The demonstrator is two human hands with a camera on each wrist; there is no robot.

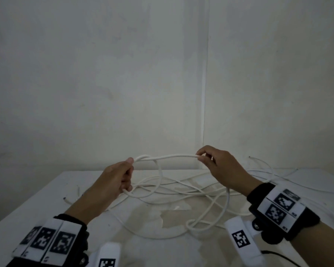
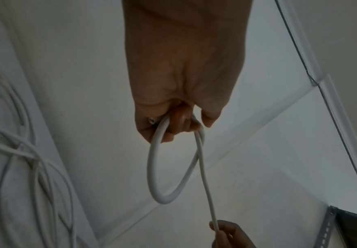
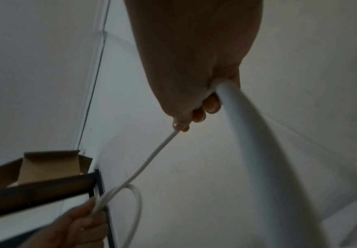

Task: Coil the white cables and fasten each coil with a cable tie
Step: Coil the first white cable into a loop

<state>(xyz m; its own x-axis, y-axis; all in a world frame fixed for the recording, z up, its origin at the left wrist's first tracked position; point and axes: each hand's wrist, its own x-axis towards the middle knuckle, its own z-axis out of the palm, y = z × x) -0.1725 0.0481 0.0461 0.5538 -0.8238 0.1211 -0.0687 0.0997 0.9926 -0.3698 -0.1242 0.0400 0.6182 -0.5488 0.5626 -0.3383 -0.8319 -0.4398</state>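
Early days: the left hand (image 1: 117, 177) has its grip curled round one small loop of round white plastic cable (image 1: 173, 156), the right hand (image 1: 218, 164) pinching the span above the white worktop (image 1: 37, 201). The rest lies loose; no cable tie visible.

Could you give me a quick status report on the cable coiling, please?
Left hand grips first loop of white cable. Right hand pinches the strand. Loose cables tangled on table.
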